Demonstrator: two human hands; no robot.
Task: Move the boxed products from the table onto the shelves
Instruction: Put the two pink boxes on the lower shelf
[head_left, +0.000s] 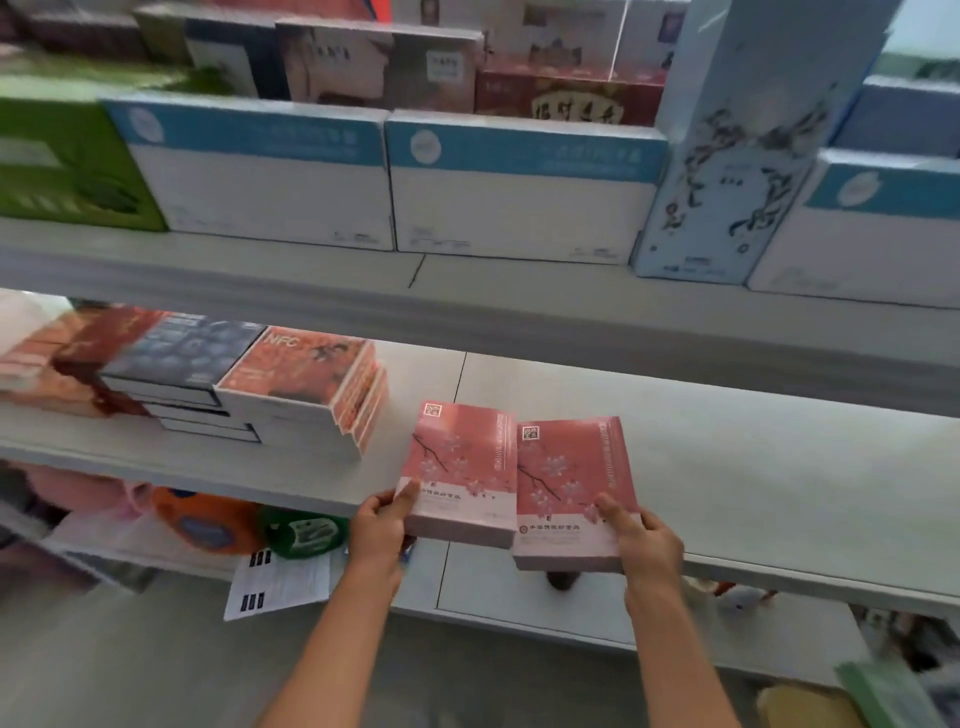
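Two pink boxes with a blossom-branch print lie side by side at the front edge of the middle shelf (727, 467). My left hand (378, 530) grips the near left corner of the left pink box (460, 467), thumb on top. My right hand (647, 543) grips the near right corner of the right pink box (571, 488), thumb on its face. Both boxes stick out a little over the shelf edge.
A stack of orange NFC boxes (306, 384) and dark blue boxes (182, 358) sits left on the same shelf. The upper shelf carries white-and-blue boxes (519, 192), a tall pale blue box (737, 156) and a green box (67, 166). Below lie an orange bottle (208, 525) and papers (280, 582).
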